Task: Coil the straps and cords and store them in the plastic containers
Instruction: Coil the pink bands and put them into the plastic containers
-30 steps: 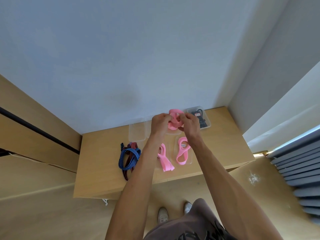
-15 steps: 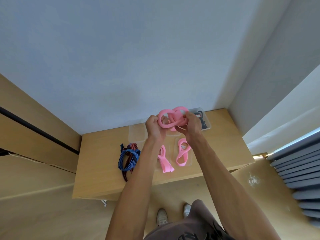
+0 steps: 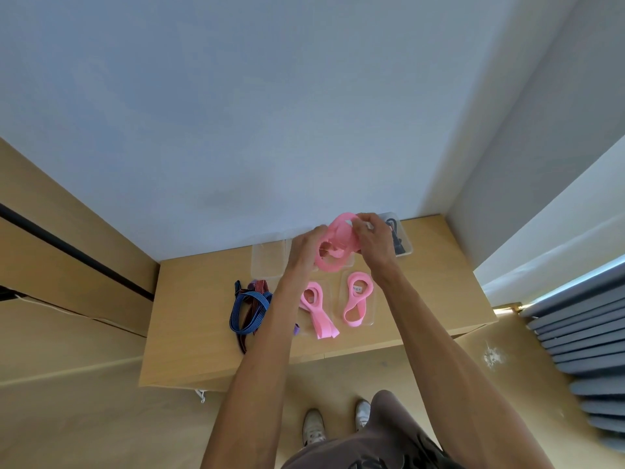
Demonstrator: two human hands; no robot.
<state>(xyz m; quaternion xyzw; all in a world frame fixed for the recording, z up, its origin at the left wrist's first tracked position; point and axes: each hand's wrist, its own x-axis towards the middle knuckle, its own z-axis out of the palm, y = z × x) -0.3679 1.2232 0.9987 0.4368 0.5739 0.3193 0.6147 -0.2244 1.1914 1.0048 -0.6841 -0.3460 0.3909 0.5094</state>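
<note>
Both hands, the left hand (image 3: 306, 250) and right hand (image 3: 373, 238), grip the pink strap (image 3: 334, 245) above the table (image 3: 433, 286); its loops have opened wider than a moment ago, so coiling is unfinished.

The left hand (image 3: 304, 253) showed only its back, so its fingers and their hold on the pink strap (image 3: 334, 248) were hidden. The left forearm covered part of the blue cord (image 3: 248, 308) at three o'clock. The right hand (image 3: 375, 242) masked the far container (image 3: 402, 245) at nine o'clock; its dark contents were too small to identify.
</note>
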